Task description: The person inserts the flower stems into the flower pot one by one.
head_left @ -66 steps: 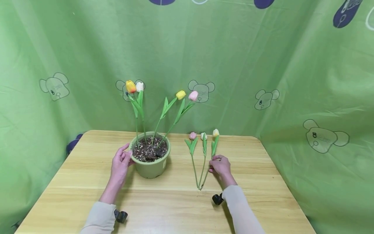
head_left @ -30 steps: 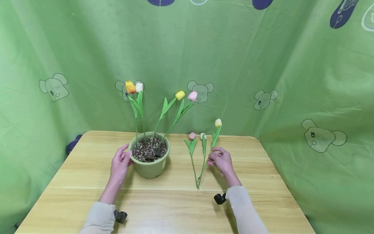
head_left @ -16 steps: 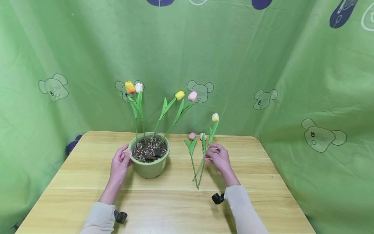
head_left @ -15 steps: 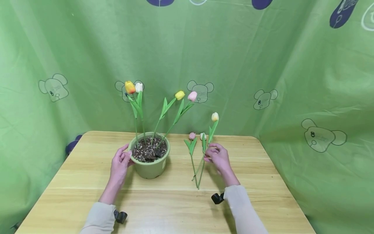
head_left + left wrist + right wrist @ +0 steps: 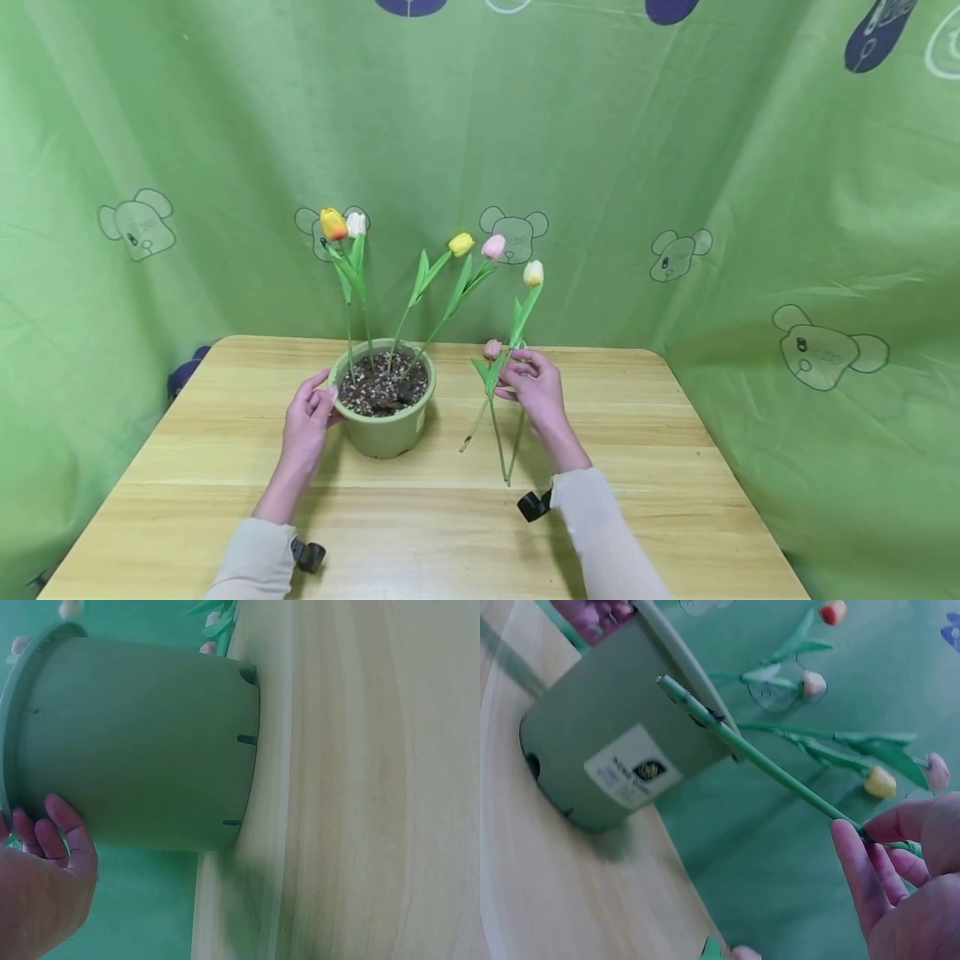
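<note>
Pinching the cream tulip (image 5: 532,273) stem, right hand (image 5: 531,385) fingertips (image 5: 853,847) hold it aloft.

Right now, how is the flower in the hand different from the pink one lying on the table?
The cream tulip is lifted, tilted up, pinched by the right hand; the pink tulip lies flat on the table, untouched. The cream tulip's bloom is pale yellow-white; the pink tulip's is pink. Both have green stems and leaves.

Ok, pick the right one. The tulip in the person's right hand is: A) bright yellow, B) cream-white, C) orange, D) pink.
B: the right hand pinches the stem of the cream-white tulip, lifted off the table beside the pot.
</note>
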